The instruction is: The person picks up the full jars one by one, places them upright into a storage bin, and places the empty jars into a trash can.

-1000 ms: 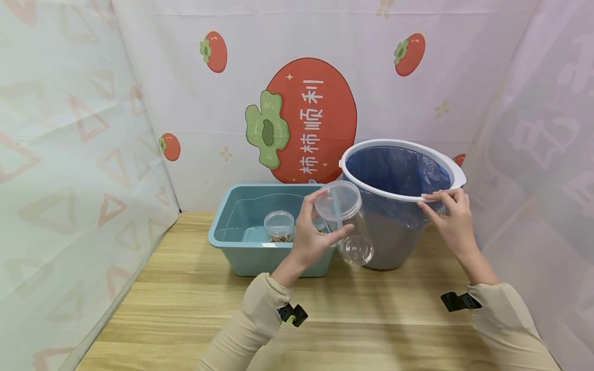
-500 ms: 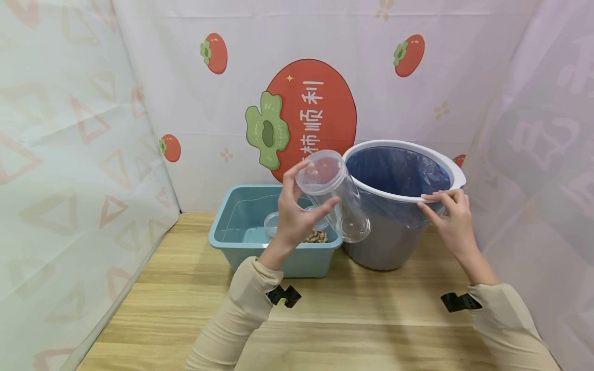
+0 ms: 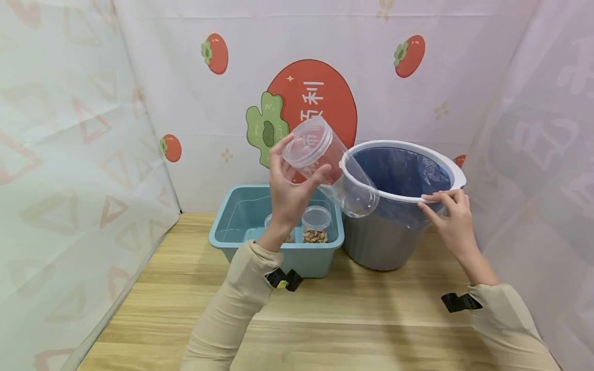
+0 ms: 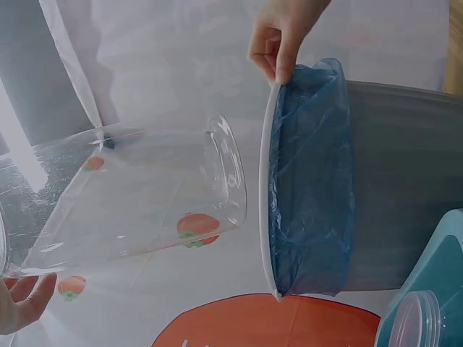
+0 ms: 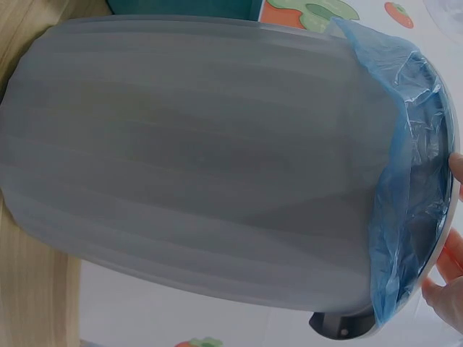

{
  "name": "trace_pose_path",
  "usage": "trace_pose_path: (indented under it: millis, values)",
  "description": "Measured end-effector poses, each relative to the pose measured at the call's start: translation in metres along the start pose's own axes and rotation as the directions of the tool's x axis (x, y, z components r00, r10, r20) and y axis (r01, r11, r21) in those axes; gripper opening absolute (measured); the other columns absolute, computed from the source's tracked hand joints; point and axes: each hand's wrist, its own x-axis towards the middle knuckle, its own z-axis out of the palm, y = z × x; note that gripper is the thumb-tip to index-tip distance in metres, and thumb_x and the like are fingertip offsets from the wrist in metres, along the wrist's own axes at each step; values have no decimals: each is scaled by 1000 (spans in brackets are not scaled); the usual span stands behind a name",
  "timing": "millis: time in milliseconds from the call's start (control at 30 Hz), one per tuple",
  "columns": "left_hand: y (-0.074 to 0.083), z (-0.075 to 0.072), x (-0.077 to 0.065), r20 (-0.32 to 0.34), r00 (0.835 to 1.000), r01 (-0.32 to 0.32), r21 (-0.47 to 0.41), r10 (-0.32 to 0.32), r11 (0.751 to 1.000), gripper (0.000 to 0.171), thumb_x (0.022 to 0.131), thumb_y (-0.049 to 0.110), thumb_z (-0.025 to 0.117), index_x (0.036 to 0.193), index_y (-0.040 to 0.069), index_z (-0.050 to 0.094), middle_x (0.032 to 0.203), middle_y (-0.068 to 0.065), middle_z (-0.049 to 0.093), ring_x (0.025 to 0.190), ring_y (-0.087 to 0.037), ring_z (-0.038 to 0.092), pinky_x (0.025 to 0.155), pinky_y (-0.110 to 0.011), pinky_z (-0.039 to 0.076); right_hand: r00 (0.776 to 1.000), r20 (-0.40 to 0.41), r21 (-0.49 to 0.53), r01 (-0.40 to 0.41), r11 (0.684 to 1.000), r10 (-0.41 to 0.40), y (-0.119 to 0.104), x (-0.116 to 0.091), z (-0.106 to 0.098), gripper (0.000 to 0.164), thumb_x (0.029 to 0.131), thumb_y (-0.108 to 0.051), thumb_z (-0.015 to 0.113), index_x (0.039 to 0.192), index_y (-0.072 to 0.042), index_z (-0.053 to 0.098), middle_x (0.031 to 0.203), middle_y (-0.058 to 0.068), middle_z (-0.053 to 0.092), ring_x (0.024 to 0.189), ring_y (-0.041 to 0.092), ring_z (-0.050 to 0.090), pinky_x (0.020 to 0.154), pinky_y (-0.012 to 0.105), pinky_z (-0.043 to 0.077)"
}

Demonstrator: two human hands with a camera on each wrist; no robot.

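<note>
My left hand (image 3: 287, 193) grips a clear lidded plastic jar (image 3: 343, 180) near its lid. The jar is tilted, lid up to the left, with its base close to the left side of the trash bin's white rim (image 3: 396, 196). Nothing shows inside it. In the left wrist view the jar (image 4: 145, 188) lies to the left of the bin (image 4: 405, 144). My right hand (image 3: 447, 219) pinches the front right of the rim, thumb outside, over the blue bag (image 3: 394, 170) that lines the bin. The right wrist view shows fingertips (image 5: 450, 285) at that rim.
A blue-green plastic basin (image 3: 303, 263) stands left of the bin on the wooden table (image 3: 343, 330). Inside it is a lidded jar of nuts (image 3: 316, 226), with a second jar (image 3: 268, 220) partly hidden behind my left hand. A fabric backdrop (image 3: 158, 62) hangs behind.
The jar has risen with my left hand and tipped further over, its base coming up to the bin's rim. The nut jar is now uncovered. My right hand has stayed put.
</note>
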Motion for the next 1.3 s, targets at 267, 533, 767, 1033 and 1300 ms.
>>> trace_pose_path:
  millis: [267, 533, 767, 1033, 1300]
  values:
    - [-2, 13, 16, -58, 997, 45, -38, -47, 998, 67, 71, 1, 71, 125, 2, 32, 116, -13, 48, 101, -19, 53, 81, -40, 47, 1000, 4, -10, -1, 1000, 1, 1, 0, 0, 32, 59, 16, 72, 89, 9, 63, 87, 22, 46, 81, 31, 38, 74, 24, 23]
    - [-10, 24, 27, -71, 994, 85, 15, -84, 996, 67, 71, 2, 72, 124, 3, 31, 118, -11, 47, 105, -15, 50, 84, -32, 46, 1000, 6, -6, -11, 1000, 11, 2, 0, 2, 31, 59, 15, 72, 88, 8, 63, 87, 22, 46, 82, 24, 38, 74, 24, 23]
    - [-9, 37, 31, -59, 995, 86, 88, -81, 992, 68, 68, 1, 74, 123, 0, 32, 119, -13, 46, 107, -13, 49, 87, -24, 43, 1000, 6, -5, -8, 1000, 8, 3, 0, 2, 31, 59, 15, 73, 88, 8, 63, 86, 21, 46, 87, 0, 29, 74, 24, 23]
    - [-26, 51, 33, -3, 998, 56, 177, -56, 983, 72, 68, 13, 76, 124, 2, 33, 122, -11, 42, 108, -11, 45, 87, -20, 42, 1000, 21, -13, -11, 1000, 11, 3, 1, 1, 31, 60, 15, 72, 88, 9, 63, 87, 23, 46, 81, 26, 37, 73, 26, 23]
    - [-38, 64, 32, 69, 994, 69, 202, -84, 977, 70, 70, 12, 75, 124, 3, 32, 119, -12, 41, 107, -15, 46, 84, -19, 43, 1000, 17, -18, -8, 1000, 8, 2, 0, 0, 31, 59, 15, 72, 88, 9, 62, 87, 22, 46, 81, 27, 37, 72, 26, 23]
